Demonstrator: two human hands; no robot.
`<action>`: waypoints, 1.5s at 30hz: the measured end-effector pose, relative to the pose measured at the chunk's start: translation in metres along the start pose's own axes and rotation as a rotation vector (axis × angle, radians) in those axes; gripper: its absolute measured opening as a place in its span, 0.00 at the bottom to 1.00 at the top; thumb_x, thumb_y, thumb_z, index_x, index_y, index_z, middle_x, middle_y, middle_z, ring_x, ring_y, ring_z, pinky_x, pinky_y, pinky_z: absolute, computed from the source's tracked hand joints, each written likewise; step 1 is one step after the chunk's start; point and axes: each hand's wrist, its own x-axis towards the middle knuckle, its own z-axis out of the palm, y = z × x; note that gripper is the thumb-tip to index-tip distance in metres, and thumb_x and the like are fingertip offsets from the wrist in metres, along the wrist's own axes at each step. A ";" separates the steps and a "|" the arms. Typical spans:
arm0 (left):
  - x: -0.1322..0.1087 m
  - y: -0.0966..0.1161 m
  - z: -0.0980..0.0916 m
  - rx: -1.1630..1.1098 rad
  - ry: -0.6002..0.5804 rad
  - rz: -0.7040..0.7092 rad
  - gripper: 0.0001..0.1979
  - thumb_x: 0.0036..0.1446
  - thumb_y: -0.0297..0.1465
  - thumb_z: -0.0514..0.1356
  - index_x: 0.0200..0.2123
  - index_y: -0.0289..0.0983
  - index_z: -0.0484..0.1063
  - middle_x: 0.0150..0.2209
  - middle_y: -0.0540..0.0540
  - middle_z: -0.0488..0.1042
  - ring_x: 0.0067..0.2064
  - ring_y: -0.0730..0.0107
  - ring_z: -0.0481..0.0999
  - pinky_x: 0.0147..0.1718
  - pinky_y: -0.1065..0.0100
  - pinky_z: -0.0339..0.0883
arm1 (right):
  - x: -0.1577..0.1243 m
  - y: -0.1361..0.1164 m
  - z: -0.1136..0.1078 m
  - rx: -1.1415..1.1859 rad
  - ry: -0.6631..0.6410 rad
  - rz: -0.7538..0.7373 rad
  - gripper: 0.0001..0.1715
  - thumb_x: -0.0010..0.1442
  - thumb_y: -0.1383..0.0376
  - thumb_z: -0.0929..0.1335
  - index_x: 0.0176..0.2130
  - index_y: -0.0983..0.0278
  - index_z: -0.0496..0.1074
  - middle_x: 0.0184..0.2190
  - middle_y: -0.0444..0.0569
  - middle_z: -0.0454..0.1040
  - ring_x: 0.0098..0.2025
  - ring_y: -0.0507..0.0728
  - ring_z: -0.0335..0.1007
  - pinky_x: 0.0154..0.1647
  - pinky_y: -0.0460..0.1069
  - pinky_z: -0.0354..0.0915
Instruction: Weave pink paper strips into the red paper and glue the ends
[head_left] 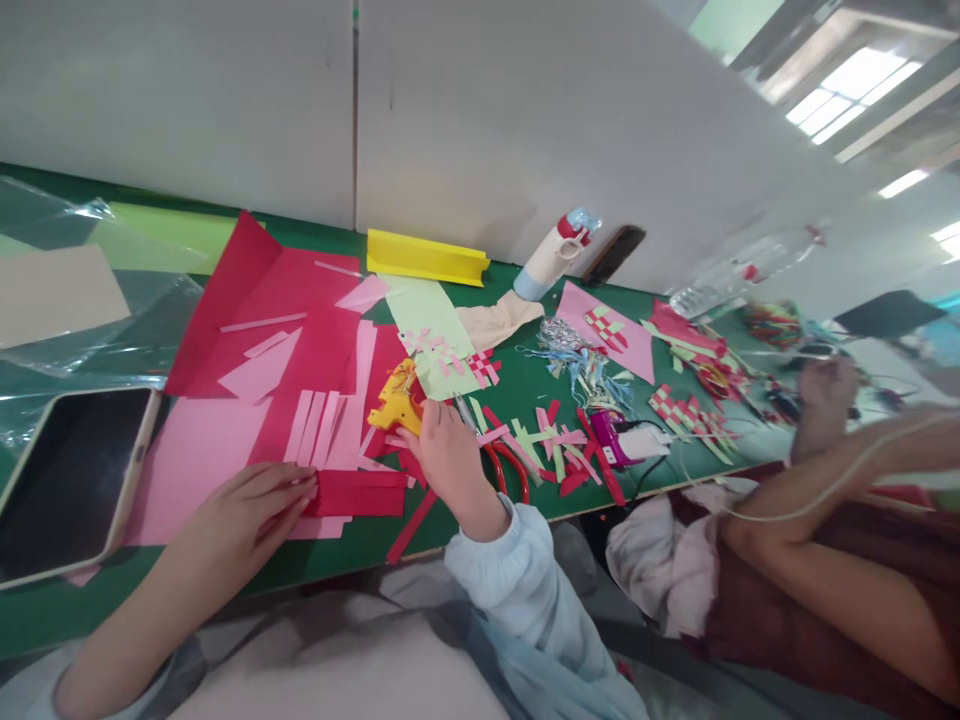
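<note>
My left hand [251,510] has its fingertips together on the left end of a folded red paper strip [364,493], over pink paper. My right hand [452,455] is closed around the lower end of a yellow plastic tool [396,400]; its kind is not clear to me. Cut light pink strips [322,425] lie side by side between the hands, on larger red paper [311,275]. Red-handled scissors [514,470] rest partly under my right wrist. A sheet of pink paper [199,460] lies left of my left hand.
A phone [71,480] lies at the left by clear plastic wrap. Paper scraps [555,440], woven checkered pieces, a thread bundle [589,375] and a white bottle [553,258] stand or lie to the right. Another person's arm [832,465] reaches over the table's right side.
</note>
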 end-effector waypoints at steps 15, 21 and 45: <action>0.007 0.001 -0.001 0.040 0.004 -0.076 0.25 0.66 0.49 0.47 0.41 0.43 0.81 0.46 0.43 0.82 0.49 0.52 0.77 0.49 0.51 0.70 | -0.012 0.001 -0.016 0.180 0.034 -0.025 0.26 0.67 0.54 0.65 0.54 0.72 0.64 0.47 0.61 0.75 0.52 0.64 0.73 0.48 0.55 0.72; 0.017 0.027 -0.015 0.033 0.240 -0.127 0.20 0.64 0.46 0.50 0.36 0.42 0.78 0.46 0.43 0.81 0.51 0.51 0.75 0.53 0.48 0.64 | -0.020 -0.003 -0.025 0.192 0.071 -0.075 0.23 0.68 0.55 0.64 0.53 0.70 0.64 0.47 0.61 0.75 0.50 0.63 0.75 0.47 0.55 0.72; 0.040 0.094 -0.060 -0.632 0.124 -0.205 0.21 0.59 0.49 0.56 0.34 0.38 0.78 0.42 0.40 0.80 0.43 0.61 0.79 0.40 0.66 0.75 | -0.035 -0.019 -0.044 0.600 -0.041 -0.044 0.19 0.70 0.54 0.59 0.52 0.66 0.61 0.42 0.54 0.78 0.40 0.62 0.79 0.35 0.50 0.67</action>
